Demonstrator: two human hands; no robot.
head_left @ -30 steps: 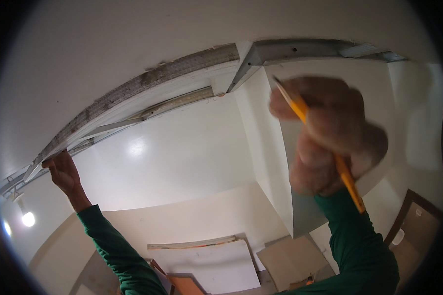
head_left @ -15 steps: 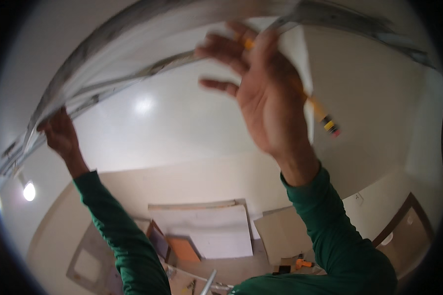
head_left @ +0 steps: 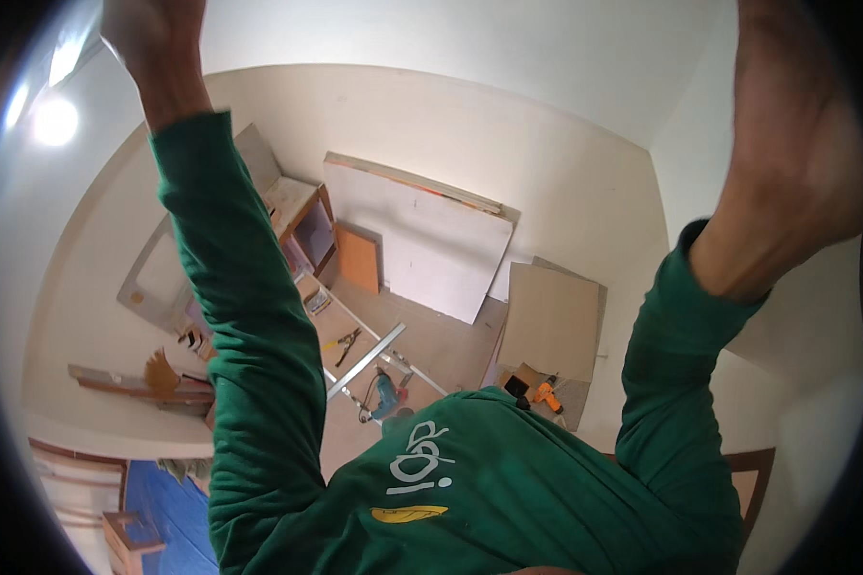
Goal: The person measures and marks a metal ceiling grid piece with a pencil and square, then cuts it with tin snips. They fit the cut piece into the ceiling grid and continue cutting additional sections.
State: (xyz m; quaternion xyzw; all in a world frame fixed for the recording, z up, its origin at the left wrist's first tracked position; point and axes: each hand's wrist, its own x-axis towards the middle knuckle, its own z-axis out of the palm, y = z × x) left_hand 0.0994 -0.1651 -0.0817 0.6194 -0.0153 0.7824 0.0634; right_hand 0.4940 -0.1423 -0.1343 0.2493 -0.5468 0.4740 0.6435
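Both my arms, in green sleeves, reach up out of the top of the view. My left hand (head_left: 161, 43) is at the upper left, cut off by the edge, so its fingers and anything in them are hidden. My right hand (head_left: 786, 144) is large and close at the upper right; only its heel and wrist show plainly, with the fingers beyond the edge. Below me are pliers (head_left: 348, 343) on a platform, a metal bar (head_left: 364, 362), a teal corded power tool (head_left: 384, 395) and an orange drill (head_left: 549, 393) beside a dark box (head_left: 517, 386).
A large white board (head_left: 417, 230), an orange panel (head_left: 357, 259) and a beige board (head_left: 547, 316) lean at the wall. A wooden cabinet (head_left: 321, 206) stands left of them. A lit bulb (head_left: 56, 122) is at upper left. A blue sheet (head_left: 163, 517) lies lower left.
My view has tipped downward from the ceiling channel to the floor. Both hands have shifted up toward the edge; the pencil seen in my right hand earlier is now out of sight.
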